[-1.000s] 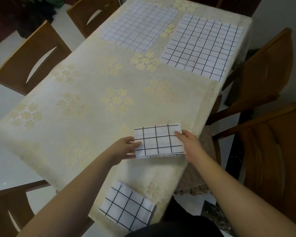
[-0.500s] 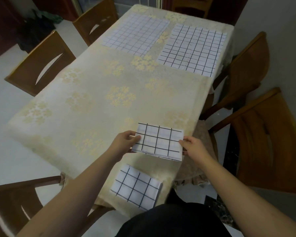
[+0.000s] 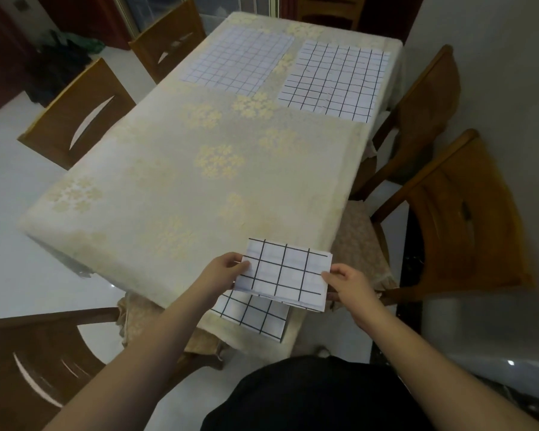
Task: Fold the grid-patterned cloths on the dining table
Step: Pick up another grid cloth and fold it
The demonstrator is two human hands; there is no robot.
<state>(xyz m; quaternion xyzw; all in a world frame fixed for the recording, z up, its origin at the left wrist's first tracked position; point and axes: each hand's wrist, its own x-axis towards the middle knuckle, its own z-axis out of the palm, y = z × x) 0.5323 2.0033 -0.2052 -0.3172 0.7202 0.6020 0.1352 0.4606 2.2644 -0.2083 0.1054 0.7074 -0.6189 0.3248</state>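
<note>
A folded white cloth with a black grid (image 3: 285,275) is held just above the table's near edge. My left hand (image 3: 223,269) pinches its left edge and my right hand (image 3: 347,283) pinches its right edge. Under it, a second folded grid cloth (image 3: 255,315) lies at the near edge of the table, partly covered. Two unfolded grid cloths lie flat at the far end: a fine-grid one (image 3: 238,60) on the left and a bolder-grid one (image 3: 335,79) on the right.
The dining table (image 3: 175,169) wears a cream cloth with yellow flower prints. Wooden chairs stand around it: two on the left (image 3: 75,110), two on the right (image 3: 461,213), one at the near left (image 3: 41,353). A grey wall runs along the right.
Both hands have lifted the folded cloth off the table and drawn it toward me, over the other folded cloth. The camera view has pulled back.
</note>
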